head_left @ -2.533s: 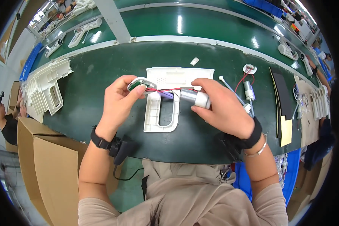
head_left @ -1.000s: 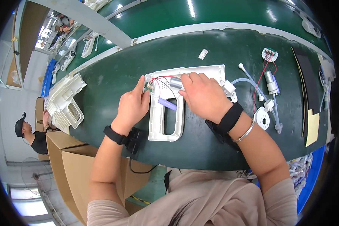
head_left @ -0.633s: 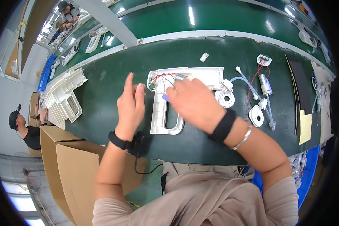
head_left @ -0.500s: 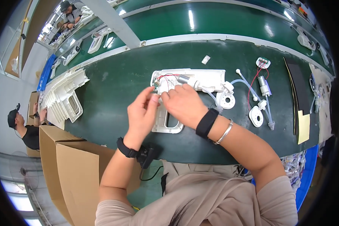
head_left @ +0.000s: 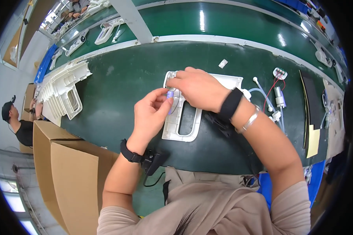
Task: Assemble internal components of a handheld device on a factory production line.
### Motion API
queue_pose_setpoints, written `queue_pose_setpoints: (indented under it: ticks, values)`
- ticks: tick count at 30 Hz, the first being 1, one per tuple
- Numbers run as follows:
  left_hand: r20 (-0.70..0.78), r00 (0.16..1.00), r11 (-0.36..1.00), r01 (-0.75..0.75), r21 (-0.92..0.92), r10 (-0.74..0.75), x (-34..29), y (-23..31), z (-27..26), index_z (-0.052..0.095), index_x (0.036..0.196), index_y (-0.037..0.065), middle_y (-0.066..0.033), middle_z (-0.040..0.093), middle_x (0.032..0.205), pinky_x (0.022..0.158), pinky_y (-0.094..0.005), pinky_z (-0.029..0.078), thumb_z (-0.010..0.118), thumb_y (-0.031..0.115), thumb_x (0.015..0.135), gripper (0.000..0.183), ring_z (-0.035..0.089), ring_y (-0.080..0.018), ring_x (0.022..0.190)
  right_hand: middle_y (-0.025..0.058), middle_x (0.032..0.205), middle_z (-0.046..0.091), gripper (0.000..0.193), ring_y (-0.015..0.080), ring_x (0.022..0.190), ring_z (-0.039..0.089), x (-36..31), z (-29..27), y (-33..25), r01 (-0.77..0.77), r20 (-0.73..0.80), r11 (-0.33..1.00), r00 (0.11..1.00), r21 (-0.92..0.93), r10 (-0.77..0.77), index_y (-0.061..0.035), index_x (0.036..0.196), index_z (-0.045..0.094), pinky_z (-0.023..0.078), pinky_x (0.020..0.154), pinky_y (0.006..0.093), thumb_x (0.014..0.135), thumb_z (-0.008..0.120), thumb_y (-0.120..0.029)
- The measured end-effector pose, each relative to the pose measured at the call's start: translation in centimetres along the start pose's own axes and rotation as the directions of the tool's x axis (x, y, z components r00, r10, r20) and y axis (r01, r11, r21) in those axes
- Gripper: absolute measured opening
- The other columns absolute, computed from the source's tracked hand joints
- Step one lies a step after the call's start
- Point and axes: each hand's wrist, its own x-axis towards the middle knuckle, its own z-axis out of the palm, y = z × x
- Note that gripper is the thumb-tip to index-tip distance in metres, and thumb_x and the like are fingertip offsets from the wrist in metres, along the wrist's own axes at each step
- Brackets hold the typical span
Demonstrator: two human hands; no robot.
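So, a purple cylinder [head_left: 170, 94] is pinched upright-ish in the view, long axis running near to far, between the thumb and fingers of the left hand [head_left: 150, 114]. It's seen over the left edge of the white shell [head_left: 190, 138], around where the handle meets the long part. Whether the shell is touched by it can't be told from this angle.

The right hand [head_left: 206, 90] is reached across the shell's far left, its fingertips just beyond the cylinder, so the two hands are nearly together. What's gripped there, if anything, can't be told, since that corner is mostly blocked by the hand itself. The left hand is the closer one to the cylinder, clearly.

The shell is laid flat on the counter [head_left: 113, 88], long part going left to right on the far side, looped handle pointing near. Off to the right, a motor [head_left: 279, 96], red-wired board [head_left: 280, 73] and some tubes [head_left: 264, 94] are spread out, well apart from the cylinder. Stacked shells [head_left: 62, 96] are parked far left.
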Motion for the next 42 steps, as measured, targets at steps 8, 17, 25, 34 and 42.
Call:
queue_pose_setpoints:
  ticks: [8, 17, 25, 34, 42]
  values:
    - [0.183, 0.961, 0.734, -0.278, 0.619, 0.209, -1.7, 1.4, 0.7, 0.063, 0.101, 0.000, -0.0079, 0.062, 0.074, 0.056, -0.0261, 0.048, 0.066, 0.006, 0.079, 0.023, 0.059, -0.0147, 0.059, 0.0092, 0.079, 0.063, 0.010, 0.0261, 0.083, 0.059, 0.4, 1.6, 2.5, 0.019, 0.274, 0.997, 0.962, -0.075, 0.002, -0.0043, 0.074, 0.067, 0.049, 0.074, 0.0358, 0.074, 0.058, -0.009]
    - [0.279, 0.943, 0.624, -0.330, 0.708, 0.183, -2.9, 1.3, 1.5, 0.063, 0.097, 0.001, -0.0091, 0.058, 0.075, 0.056, -0.0335, 0.048, 0.066, 0.009, 0.077, 0.022, 0.059, -0.0246, 0.061, 0.0058, 0.075, 0.063, 0.014, 0.0242, 0.081, 0.056, 0.2, 1.3, 2.8, 0.042, 0.357, 0.999, 0.933, 0.020, -0.047, -0.0089, 0.072, 0.070, 0.046, 0.074, 0.0340, 0.078, 0.061, -0.018]
    - [0.320, 0.903, 0.593, -0.429, 0.682, 0.286, -3.4, -0.9, 1.1, 0.060, 0.110, 0.000, -0.0161, 0.052, 0.106, 0.073, -0.0352, 0.049, 0.064, 0.005, 0.077, 0.033, 0.058, -0.0286, 0.088, 0.0032, 0.074, 0.064, 0.009, 0.0205, 0.085, 0.058, -1.0, 2.0, 0.9, 0.148, 0.219, 0.975, 0.969, -0.166, -0.110, -0.0120, 0.067, 0.068, 0.045, 0.077, 0.0326, 0.072, 0.061, -0.015]
    - [0.501, 0.802, 0.455, -0.597, 0.661, 0.325, -2.2, -0.5, 1.7, 0.052, 0.119, -0.002, -0.0160, 0.052, 0.110, 0.079, -0.0390, 0.047, 0.059, 0.008, 0.078, 0.043, 0.054, -0.0310, 0.092, 0.0090, 0.089, 0.064, 0.014, 0.0267, 0.091, 0.060, -1.0, -1.0, 1.0, -0.147, 0.379, 0.989, 0.916, 0.022, 0.128, -0.0094, 0.085, 0.069, 0.049, 0.078, 0.0365, 0.075, 0.060, -0.011]
    - [0.155, 0.852, 0.666, -0.492, 0.560, 0.500, -2.7, 1.4, 0.2, 0.056, 0.115, -0.002, -0.0158, 0.054, 0.109, 0.076, -0.0354, 0.047, 0.055, 0.002, 0.083, 0.032, 0.055, -0.0262, 0.081, 0.0104, 0.082, 0.058, 0.009, 0.0297, 0.084, 0.058, -12.8, -10.6, -1.5, -0.231, 0.175, 0.967, 0.962, 0.108, 0.210, -0.0074, 0.085, 0.065, 0.046, 0.072, 0.0411, 0.080, 0.065, -0.014]
